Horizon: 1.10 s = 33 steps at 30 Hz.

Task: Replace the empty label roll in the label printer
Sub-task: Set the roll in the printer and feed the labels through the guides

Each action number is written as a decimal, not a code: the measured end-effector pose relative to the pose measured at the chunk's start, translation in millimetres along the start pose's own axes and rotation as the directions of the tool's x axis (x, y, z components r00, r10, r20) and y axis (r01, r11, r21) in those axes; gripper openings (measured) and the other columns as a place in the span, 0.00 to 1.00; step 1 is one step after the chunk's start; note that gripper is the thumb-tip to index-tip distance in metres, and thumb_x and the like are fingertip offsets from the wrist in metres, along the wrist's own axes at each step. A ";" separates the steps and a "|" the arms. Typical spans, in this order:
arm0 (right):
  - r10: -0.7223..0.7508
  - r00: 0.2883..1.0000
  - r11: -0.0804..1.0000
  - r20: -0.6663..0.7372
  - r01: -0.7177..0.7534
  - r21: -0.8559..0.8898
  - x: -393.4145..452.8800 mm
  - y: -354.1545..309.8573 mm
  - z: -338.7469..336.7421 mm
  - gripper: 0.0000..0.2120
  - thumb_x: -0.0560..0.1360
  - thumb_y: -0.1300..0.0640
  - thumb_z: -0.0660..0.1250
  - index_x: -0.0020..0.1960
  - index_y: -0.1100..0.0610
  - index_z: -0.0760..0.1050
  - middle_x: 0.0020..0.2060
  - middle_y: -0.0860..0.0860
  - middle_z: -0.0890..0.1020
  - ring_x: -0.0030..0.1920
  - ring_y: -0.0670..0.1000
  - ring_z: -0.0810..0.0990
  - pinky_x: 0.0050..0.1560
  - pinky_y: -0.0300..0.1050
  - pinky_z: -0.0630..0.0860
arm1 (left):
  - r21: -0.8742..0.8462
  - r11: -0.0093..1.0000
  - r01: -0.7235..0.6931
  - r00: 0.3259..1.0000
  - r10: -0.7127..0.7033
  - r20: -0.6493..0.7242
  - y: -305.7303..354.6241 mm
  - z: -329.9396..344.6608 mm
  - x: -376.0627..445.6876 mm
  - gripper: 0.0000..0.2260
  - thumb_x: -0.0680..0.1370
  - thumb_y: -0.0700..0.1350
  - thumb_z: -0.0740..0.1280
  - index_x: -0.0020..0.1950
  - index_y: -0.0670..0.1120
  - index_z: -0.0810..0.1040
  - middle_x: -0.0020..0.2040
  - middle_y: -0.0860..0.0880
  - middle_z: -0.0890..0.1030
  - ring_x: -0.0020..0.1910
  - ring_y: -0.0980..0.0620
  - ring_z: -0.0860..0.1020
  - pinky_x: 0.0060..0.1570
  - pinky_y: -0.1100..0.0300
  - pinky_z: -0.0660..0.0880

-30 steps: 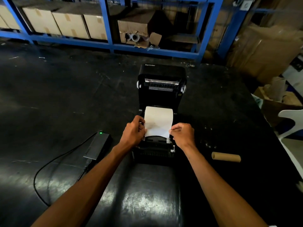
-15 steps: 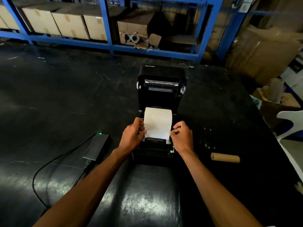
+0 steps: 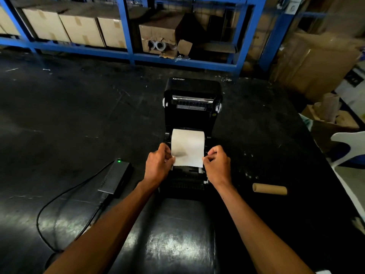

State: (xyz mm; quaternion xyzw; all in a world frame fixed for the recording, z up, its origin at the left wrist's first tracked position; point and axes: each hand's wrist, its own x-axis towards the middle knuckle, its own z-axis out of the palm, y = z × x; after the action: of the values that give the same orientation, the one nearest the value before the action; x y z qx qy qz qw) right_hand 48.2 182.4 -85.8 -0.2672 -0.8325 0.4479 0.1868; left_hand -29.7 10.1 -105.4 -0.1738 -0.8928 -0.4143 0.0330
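From the head camera, the label printer (image 3: 192, 135) stands open on the black counter (image 3: 79, 119). The left hand (image 3: 158, 165) and right hand (image 3: 217, 166) pinch the label paper (image 3: 187, 148) edges with curled fingers (image 3: 209, 158). The empty core (image 3: 269, 189) lies to the right.

A black printer (image 3: 192, 107) held a white paper roll (image 3: 187, 144) on a glossy black table (image 3: 79, 119). A brown cardboard tube (image 3: 269, 189) lay nearby. Blue shelving (image 3: 130, 54) carried tan boxes (image 3: 79, 29).
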 end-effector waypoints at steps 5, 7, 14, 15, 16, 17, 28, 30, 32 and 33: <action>-0.020 1.000 1.000 0.011 0.020 0.007 0.5 -1.2 -2.4 0.09 0.72 0.67 0.66 0.42 0.54 0.70 0.33 0.47 0.78 0.35 0.50 0.79 0.34 0.48 0.78 | 0.002 1.000 0.001 1.000 -0.001 0.013 1.9 1.5 -0.5 0.12 0.72 0.41 0.72 0.44 0.50 0.68 0.32 0.57 0.76 0.31 0.57 0.76 0.30 0.64 0.69; 0.001 0.999 1.000 0.034 -0.002 0.012 2.2 -1.4 -3.1 0.10 0.71 0.67 0.66 0.42 0.53 0.70 0.33 0.48 0.77 0.34 0.50 0.78 0.32 0.45 0.77 | -0.013 1.000 0.016 1.000 -0.015 0.023 2.7 0.7 0.5 0.12 0.72 0.40 0.72 0.44 0.49 0.69 0.32 0.56 0.77 0.31 0.59 0.76 0.31 0.64 0.71; 0.125 0.987 0.992 0.100 -0.122 -0.031 14.5 -6.0 -2.6 0.11 0.69 0.69 0.64 0.44 0.54 0.70 0.36 0.54 0.77 0.31 0.50 0.76 0.32 0.48 0.77 | -0.015 0.990 0.137 0.980 -0.133 0.149 8.7 -7.8 13.8 0.12 0.71 0.35 0.70 0.42 0.49 0.69 0.30 0.51 0.80 0.29 0.55 0.79 0.32 0.60 0.75; 0.131 0.986 0.991 0.101 -0.127 -0.044 15.5 -6.5 -2.2 0.11 0.69 0.69 0.64 0.44 0.54 0.69 0.37 0.54 0.78 0.30 0.50 0.75 0.30 0.45 0.76 | -0.017 0.987 0.157 0.976 -0.153 0.153 9.5 -8.2 14.7 0.12 0.71 0.35 0.69 0.41 0.49 0.69 0.30 0.51 0.79 0.29 0.55 0.78 0.31 0.60 0.74; 0.132 0.986 0.990 0.102 -0.128 -0.052 16.5 -6.8 -1.8 0.12 0.68 0.69 0.64 0.43 0.53 0.69 0.38 0.54 0.78 0.30 0.49 0.75 0.28 0.43 0.74 | -0.030 0.983 0.181 0.971 -0.174 0.162 9.5 -8.8 15.5 0.12 0.71 0.35 0.70 0.41 0.49 0.69 0.31 0.51 0.79 0.29 0.55 0.78 0.30 0.61 0.73; 0.134 0.986 0.990 0.102 -0.129 -0.053 17.4 -7.4 -1.8 0.12 0.68 0.69 0.64 0.43 0.53 0.69 0.38 0.54 0.78 0.30 0.47 0.75 0.27 0.40 0.72 | -0.055 0.977 0.204 0.966 -0.191 0.176 8.9 -9.5 16.5 0.13 0.71 0.35 0.70 0.41 0.49 0.69 0.31 0.51 0.79 0.29 0.56 0.78 0.29 0.63 0.72; 0.175 0.963 0.983 0.205 -0.157 -0.099 18.3 -0.8 -3.0 0.14 0.69 0.69 0.65 0.43 0.52 0.68 0.42 0.53 0.76 0.33 0.47 0.74 0.28 0.39 0.69 | -0.026 0.983 0.183 0.946 -0.169 0.277 8.7 -15.7 21.4 0.13 0.70 0.34 0.71 0.46 0.46 0.70 0.35 0.46 0.81 0.33 0.50 0.80 0.32 0.60 0.74; 0.193 0.957 0.978 0.216 -0.171 -0.120 19.2 0.5 -4.4 0.13 0.68 0.68 0.66 0.43 0.52 0.68 0.43 0.51 0.75 0.35 0.47 0.75 0.27 0.38 0.68 | -0.003 0.983 0.181 0.946 -0.174 0.274 9.9 -15.6 21.6 0.14 0.69 0.34 0.72 0.47 0.45 0.70 0.36 0.46 0.81 0.34 0.49 0.80 0.34 0.58 0.76; 0.213 0.950 0.974 0.228 -0.187 -0.131 20.9 1.2 -5.4 0.13 0.68 0.67 0.67 0.43 0.51 0.68 0.42 0.48 0.73 0.36 0.46 0.74 0.26 0.37 0.67 | 0.017 0.977 0.210 0.939 -0.207 0.275 12.4 -16.3 23.0 0.14 0.68 0.34 0.72 0.47 0.44 0.70 0.37 0.45 0.81 0.36 0.47 0.81 0.37 0.54 0.78; 0.221 0.946 0.971 0.236 -0.192 -0.140 22.1 1.1 -6.1 0.13 0.68 0.66 0.68 0.43 0.51 0.68 0.41 0.47 0.72 0.36 0.46 0.74 0.26 0.37 0.67 | 0.023 0.975 0.223 0.934 -0.220 0.281 14.0 -16.8 23.6 0.13 0.68 0.34 0.72 0.46 0.45 0.71 0.38 0.44 0.82 0.36 0.46 0.81 0.38 0.53 0.78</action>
State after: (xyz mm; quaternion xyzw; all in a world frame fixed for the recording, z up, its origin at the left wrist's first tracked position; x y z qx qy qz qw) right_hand 34.5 200.4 -81.9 -0.3049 -0.8411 0.4464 0.0170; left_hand -48.5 12.5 -79.5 -0.1296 -0.9003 -0.3903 -0.1422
